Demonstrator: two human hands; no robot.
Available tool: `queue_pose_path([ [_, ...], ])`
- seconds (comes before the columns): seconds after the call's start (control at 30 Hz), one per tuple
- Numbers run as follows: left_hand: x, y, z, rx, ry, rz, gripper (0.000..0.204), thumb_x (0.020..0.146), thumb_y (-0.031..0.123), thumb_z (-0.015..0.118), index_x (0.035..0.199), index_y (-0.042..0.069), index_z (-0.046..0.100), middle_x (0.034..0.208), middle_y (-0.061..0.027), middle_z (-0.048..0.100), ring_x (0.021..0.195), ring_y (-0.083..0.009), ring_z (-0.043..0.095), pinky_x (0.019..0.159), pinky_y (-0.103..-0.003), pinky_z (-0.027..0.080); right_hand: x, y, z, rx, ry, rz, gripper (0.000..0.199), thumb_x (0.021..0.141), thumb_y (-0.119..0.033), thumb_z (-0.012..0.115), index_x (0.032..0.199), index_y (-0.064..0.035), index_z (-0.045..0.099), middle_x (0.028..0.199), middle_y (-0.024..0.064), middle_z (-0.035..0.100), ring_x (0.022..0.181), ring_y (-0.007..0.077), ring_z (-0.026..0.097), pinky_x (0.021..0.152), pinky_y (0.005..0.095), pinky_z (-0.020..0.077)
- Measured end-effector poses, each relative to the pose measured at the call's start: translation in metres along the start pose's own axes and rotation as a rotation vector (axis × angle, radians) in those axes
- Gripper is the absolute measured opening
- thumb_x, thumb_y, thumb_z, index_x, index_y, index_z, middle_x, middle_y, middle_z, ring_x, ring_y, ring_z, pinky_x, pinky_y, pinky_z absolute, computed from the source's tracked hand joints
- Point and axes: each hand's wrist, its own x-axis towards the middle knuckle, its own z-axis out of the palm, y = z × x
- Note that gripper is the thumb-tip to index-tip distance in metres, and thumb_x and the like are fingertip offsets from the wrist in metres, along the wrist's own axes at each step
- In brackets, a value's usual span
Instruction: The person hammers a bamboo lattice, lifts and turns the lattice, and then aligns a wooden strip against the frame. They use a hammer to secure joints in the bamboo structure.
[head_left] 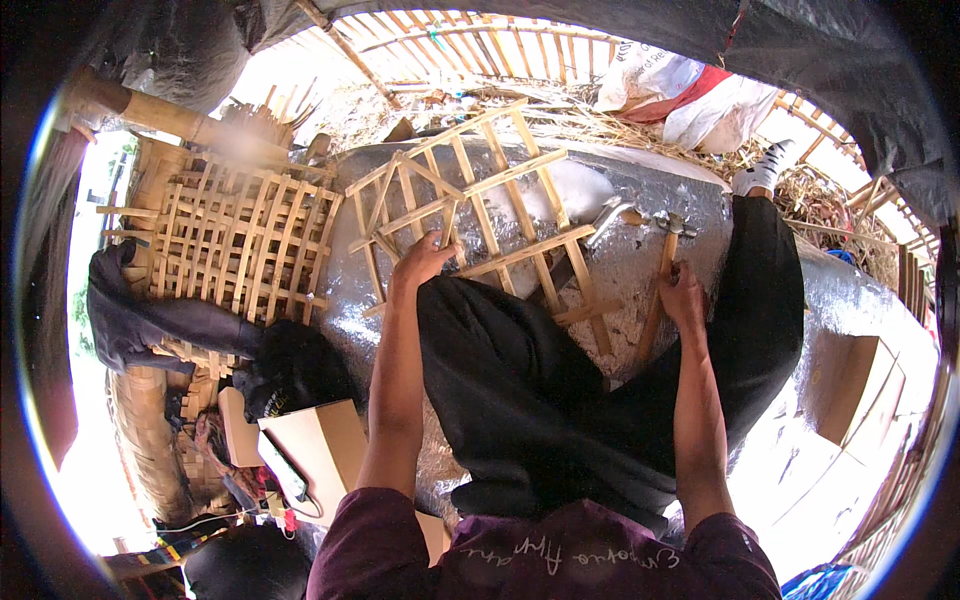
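A frame of crossed bamboo slats (pixel 511 187) lies in front of me, its lower part close to my bent leg. My left hand (pixel 428 260) is closed on a slat at the frame's near left side. At the right, my right hand (pixel 684 296) grips the wooden handle of a hammer (pixel 676 227), with the metal head pointing away from me. Between the frame and the hammer lies a metal tool with a short wooden handle (pixel 608 217); its kind is unclear.
A woven bamboo panel (pixel 250 230) stands at the left, with dark clothing (pixel 170 310) over its lower part. Cardboard boxes (pixel 325 450) sit at lower left, another box (pixel 850 390) at right. A silvery sheet (pixel 690 185) covers the ground. White sacks (pixel 700 105) lie at the back.
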Motion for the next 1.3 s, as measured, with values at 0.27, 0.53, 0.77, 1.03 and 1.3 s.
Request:
queue_pose_path([
  [0.27,-0.012,0.025,-0.001,0.053,0.007,-0.033,0.079,0.082,0.055,0.067,0.14,0.007,0.044,0.127,-0.0216,0.058,0.117,-0.0309,0.058,0.097,-0.04,0.045,0.005,0.004,-0.003,-0.104,-0.04,0.051,0.04,0.081,-0.025,0.068,0.114,-0.0047,0.059,0.098,0.0244,0.067,0.093,0.0434,0.064,0.078,0.0484,0.0509],
  [0.53,-0.038,0.011,0.01,-0.11,0.543,0.229,0.037,0.087,0.031,0.066,0.115,0.007,0.061,0.1,-0.016,0.07,0.093,-0.0303,0.068,0.081,-0.038,0.052,0.002,-0.001,-0.003,-0.083,-0.025,0.044,0.036,0.082,-0.029,0.066,0.109,-0.0064,0.059,0.096,0.0232,0.066,0.092,0.0418,0.064,0.077,0.0466,0.0502],
  [0.77,-0.109,0.044,0.023,-0.023,0.694,0.182,0.025,0.087,0.024,0.065,0.107,0.009,0.063,0.092,-0.0116,0.07,0.087,-0.0304,0.067,0.077,-0.039,0.051,-0.001,-0.005,-0.006,-0.035,-0.057,0.013,0.043,0.078,-0.028,0.07,0.113,-0.0047,0.06,0.096,0.0219,0.068,0.09,0.0405,0.066,0.078,0.0464,0.0516],
  [1.03,-0.144,0.051,0.058,0.106,1.0,0.202,0.036,0.089,0.028,0.065,0.118,0.01,0.054,0.118,-0.0135,0.058,0.112,-0.0353,0.053,0.093,-0.047,0.041,0.006,0.013,0.005,-0.11,-0.044,0.041,0.043,0.078,-0.036,0.069,0.112,-0.0114,0.061,0.094,0.021,0.069,0.089,0.0408,0.066,0.075,0.0472,0.052],
  [1.3,-0.178,0.046,0.082,0.079,0.954,0.094,0.059,0.094,0.034,0.058,0.139,0.002,0.039,0.14,-0.0227,0.043,0.13,-0.0401,0.041,0.108,-0.049,0.031,0.008,0.026,0.007,-0.092,-0.024,-0.006,0.04,0.08,-0.037,0.068,0.11,-0.0114,0.06,0.092,0.0206,0.069,0.088,0.0408,0.066,0.074,0.0477,0.0515],
])
